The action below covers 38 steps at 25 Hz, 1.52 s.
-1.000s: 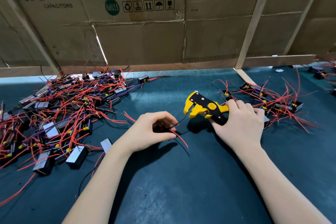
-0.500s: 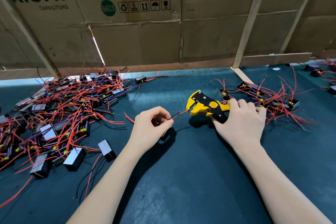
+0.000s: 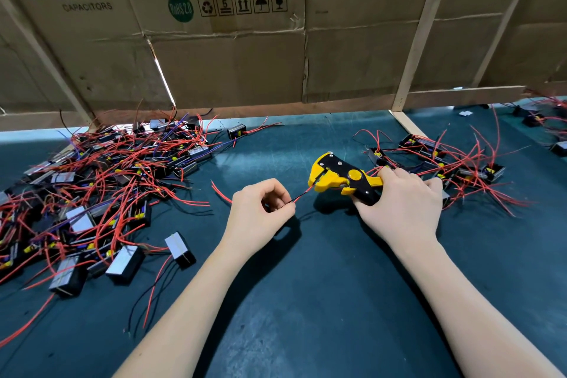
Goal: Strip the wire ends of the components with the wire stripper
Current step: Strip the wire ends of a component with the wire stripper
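I see my left hand [image 3: 260, 212] above the dark green table [image 3: 306, 301], with its fingers curled in. The thumb and first finger pinch a thin red wire [image 3: 302, 196]. The wire runs up and to the right from the fingertips, and its far end sits right at the mouth of the wire stripper [image 3: 343, 179]. I cannot tell if the end is inside the mouth or only touching it.

My right hand [image 3: 402, 209] grips the handles of the wire stripper (it is yellow and black). The fingers wrap over the handles, and the head of the tool points left toward the wire.

The part that the wire belongs to is hidden under my left hand, so I cannot see it well.

On the left side of the table lies a big pile of parts [image 3: 92, 193], small black boxes with red wires sticking out every way. A smaller pile [image 3: 445, 169] lies on the right, just behind my right hand. One small box [image 3: 180, 250] sits alone near my left arm.

Behind the table stands a cardboard wall [image 3: 245, 55] with wooden strips across it.
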Motion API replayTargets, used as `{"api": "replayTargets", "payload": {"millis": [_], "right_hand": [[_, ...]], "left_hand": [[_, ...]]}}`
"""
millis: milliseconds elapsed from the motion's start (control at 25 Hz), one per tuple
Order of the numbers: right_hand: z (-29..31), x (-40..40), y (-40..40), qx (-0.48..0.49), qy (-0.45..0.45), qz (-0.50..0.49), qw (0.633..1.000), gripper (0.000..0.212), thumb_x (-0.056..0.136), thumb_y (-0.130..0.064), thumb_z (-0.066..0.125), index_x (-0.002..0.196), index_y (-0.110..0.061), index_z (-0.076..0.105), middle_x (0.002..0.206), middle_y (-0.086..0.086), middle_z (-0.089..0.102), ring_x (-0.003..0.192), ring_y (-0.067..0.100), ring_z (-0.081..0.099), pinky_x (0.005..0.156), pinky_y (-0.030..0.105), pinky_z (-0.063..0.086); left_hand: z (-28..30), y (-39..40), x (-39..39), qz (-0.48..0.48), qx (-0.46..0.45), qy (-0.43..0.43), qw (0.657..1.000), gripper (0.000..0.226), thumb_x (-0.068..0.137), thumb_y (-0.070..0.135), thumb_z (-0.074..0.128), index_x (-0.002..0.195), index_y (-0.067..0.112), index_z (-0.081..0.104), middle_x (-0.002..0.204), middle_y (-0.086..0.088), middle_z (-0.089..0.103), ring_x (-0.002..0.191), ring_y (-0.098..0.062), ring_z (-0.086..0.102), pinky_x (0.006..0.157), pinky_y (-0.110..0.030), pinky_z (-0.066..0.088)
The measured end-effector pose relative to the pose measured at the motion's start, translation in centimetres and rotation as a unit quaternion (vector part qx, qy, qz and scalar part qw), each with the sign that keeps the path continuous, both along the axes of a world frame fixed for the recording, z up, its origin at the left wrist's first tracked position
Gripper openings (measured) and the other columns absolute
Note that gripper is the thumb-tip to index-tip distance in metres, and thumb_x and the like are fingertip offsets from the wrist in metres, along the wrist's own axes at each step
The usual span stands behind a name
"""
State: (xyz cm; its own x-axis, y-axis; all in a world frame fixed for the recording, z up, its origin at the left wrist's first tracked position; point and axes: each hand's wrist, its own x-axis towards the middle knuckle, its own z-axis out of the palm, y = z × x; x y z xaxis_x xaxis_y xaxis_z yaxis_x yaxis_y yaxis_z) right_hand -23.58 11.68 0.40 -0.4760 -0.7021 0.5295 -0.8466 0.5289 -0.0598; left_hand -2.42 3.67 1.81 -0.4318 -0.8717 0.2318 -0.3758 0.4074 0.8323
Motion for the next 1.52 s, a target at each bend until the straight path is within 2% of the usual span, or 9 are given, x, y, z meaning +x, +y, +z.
{"api": "replayTargets", "payload": {"millis": [280, 400, 560, 640, 760, 960, 1080, 1280, 1520], "right_hand": [[0.2, 0.0, -0.2, 0.030, -0.037, -0.027, 0.998, 0.046, 0.076, -0.066, 0.062, 0.079, -0.020, 0.065, 0.078, 0.004, 0.066, 0.081, 0.030, 0.064, 0.066, 0.032, 0.032], [-0.1, -0.2, 0.0, -0.033, -0.009, -0.009, 0.999, 0.052, 0.074, -0.059, 0.068, 0.097, -0.013, 0.065, 0.090, 0.007, 0.065, 0.090, 0.031, 0.059, 0.081, 0.039, 0.030], [-0.1, -1.1, 0.1, -0.113, -0.045, -0.034, 0.992, 0.054, 0.073, -0.060, 0.069, 0.093, -0.010, 0.061, 0.088, 0.009, 0.063, 0.088, 0.033, 0.058, 0.081, 0.041, 0.031], [0.1, -1.3, 0.2, -0.159, -0.055, -0.027, 0.985, 0.051, 0.074, -0.059, 0.069, 0.091, -0.011, 0.060, 0.088, 0.009, 0.064, 0.088, 0.034, 0.058, 0.082, 0.041, 0.031], [0.6, -1.3, 0.4, -0.218, -0.077, -0.014, 0.973, 0.051, 0.072, -0.061, 0.059, 0.093, -0.014, 0.062, 0.089, 0.006, 0.064, 0.089, 0.033, 0.058, 0.082, 0.040, 0.032], [1.3, -1.3, 0.7, -0.274, -0.098, 0.019, 0.957, 0.051, 0.073, -0.061, 0.058, 0.096, -0.015, 0.062, 0.092, 0.005, 0.065, 0.090, 0.032, 0.058, 0.082, 0.040, 0.034], [1.2, -1.0, 0.8, -0.275, -0.083, 0.037, 0.957, 0.048, 0.072, -0.056, 0.064, 0.096, -0.014, 0.063, 0.090, 0.006, 0.064, 0.087, 0.033, 0.058, 0.082, 0.040, 0.035], [1.0, -1.0, 0.7, -0.270, -0.074, 0.050, 0.959, 0.046, 0.073, -0.055, 0.066, 0.095, -0.016, 0.062, 0.089, 0.003, 0.063, 0.084, 0.030, 0.056, 0.083, 0.040, 0.034], [1.2, -1.1, 0.7, -0.279, -0.087, 0.049, 0.955, 0.046, 0.073, -0.056, 0.065, 0.095, -0.015, 0.063, 0.089, 0.004, 0.064, 0.086, 0.031, 0.057, 0.081, 0.040, 0.035]], "left_hand": [[-0.3, -0.2, 0.3, -0.020, -0.019, 0.002, 1.000, 0.015, 0.079, 0.011, 0.075, 0.072, 0.020, 0.065, 0.068, 0.000, 0.067, 0.057, -0.003, 0.052, 0.060, -0.013, 0.042], [-0.7, -0.3, 0.4, -0.005, -0.129, -0.041, 0.991, 0.010, 0.081, 0.017, 0.076, 0.078, 0.023, 0.068, 0.080, 0.008, 0.061, 0.080, -0.005, 0.052, 0.073, -0.016, 0.040], [-1.1, -0.4, 0.0, -0.049, -0.250, -0.070, 0.964, 0.007, 0.089, 0.009, 0.065, 0.092, 0.014, 0.061, 0.079, 0.009, 0.050, 0.073, -0.014, 0.049, 0.070, -0.036, 0.048], [-1.1, 0.4, -0.8, -0.164, -0.234, -0.041, 0.957, 0.022, 0.094, 0.007, 0.057, 0.113, 0.017, 0.059, 0.104, 0.010, 0.062, 0.094, -0.008, 0.058, 0.084, -0.031, 0.049], [-0.9, 1.0, -1.4, -0.225, -0.180, -0.065, 0.956, 0.060, 0.097, 0.013, 0.054, 0.148, 0.032, 0.031, 0.144, 0.015, 0.049, 0.130, -0.002, 0.048, 0.106, -0.024, 0.038], [0.8, -2.1, 2.5, 0.102, -0.318, -0.080, 0.939, 0.039, 0.084, 0.005, 0.060, 0.122, 0.012, 0.062, 0.113, -0.003, 0.067, 0.106, -0.027, 0.060, 0.089, -0.042, 0.041], [1.5, -4.0, 6.0, 0.307, -0.233, -0.205, 0.900, 0.028, 0.077, -0.003, 0.060, 0.102, 0.008, 0.068, 0.103, -0.017, 0.061, 0.097, -0.038, 0.055, 0.079, -0.044, 0.041], [1.2, -5.2, 8.8, 0.302, -0.060, -0.314, 0.898, 0.034, 0.080, -0.005, 0.063, 0.108, 0.013, 0.069, 0.116, -0.017, 0.046, 0.107, -0.039, 0.050, 0.074, -0.042, 0.044], [1.8, -5.3, 8.6, 0.296, -0.222, -0.165, 0.914, 0.010, 0.082, 0.005, 0.074, 0.090, 0.006, 0.079, 0.093, -0.017, 0.068, 0.084, -0.039, 0.064, 0.078, -0.043, 0.052]]}}
